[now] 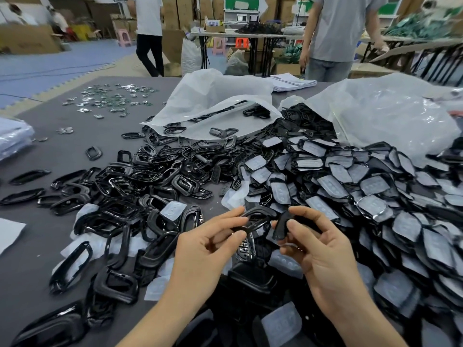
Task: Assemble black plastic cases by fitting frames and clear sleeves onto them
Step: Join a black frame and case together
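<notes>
My left hand (208, 244) pinches a glossy black frame (258, 216) between thumb and fingers, held above the table's near middle. My right hand (318, 246) grips a small black plastic case (281, 226) right beside the frame, the two parts touching. A heap of loose black frames (140, 186) spreads across the left and centre. A larger heap of black cases with clear sleeves (375, 191) fills the right side. Several loose clear sleeves (172, 209) lie among the frames near my hands.
Two white plastic bags (215, 101) (390, 113) lie open at the back of the grey table (50, 151). Small shiny green parts (110, 98) are scattered far left. A paper stack (290, 82) sits at the far edge. Two people (333, 33) stand beyond the table.
</notes>
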Demonstrator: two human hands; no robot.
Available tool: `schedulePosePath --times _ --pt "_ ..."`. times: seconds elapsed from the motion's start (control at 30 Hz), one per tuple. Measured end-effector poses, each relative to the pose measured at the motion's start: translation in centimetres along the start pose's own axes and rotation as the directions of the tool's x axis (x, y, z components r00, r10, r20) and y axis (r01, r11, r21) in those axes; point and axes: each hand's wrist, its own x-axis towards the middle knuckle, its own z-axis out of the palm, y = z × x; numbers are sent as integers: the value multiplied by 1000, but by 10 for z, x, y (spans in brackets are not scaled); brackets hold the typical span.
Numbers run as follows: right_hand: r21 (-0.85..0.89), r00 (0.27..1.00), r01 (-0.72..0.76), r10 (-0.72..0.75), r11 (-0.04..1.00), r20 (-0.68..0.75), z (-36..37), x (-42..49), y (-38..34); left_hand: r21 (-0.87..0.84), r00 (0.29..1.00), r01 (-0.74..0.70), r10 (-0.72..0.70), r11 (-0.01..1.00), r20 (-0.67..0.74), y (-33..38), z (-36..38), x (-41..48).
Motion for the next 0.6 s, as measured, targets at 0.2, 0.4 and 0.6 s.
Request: schedulePosePath --times 0.2,0.4,0.6 --pt "6 1000 0 0 1000 3 0 0 1 -79 998 27 -31 997 -47 -2 2 3" --pt "-12 999 -12 12 1000 -47 -2 2 3 -88 995 15 -23 996 -95 1 1 2" --pt "31 997 -34 36 999 -73 -3 4 5 -93 996 -15 7 996 -86 0 1 1"
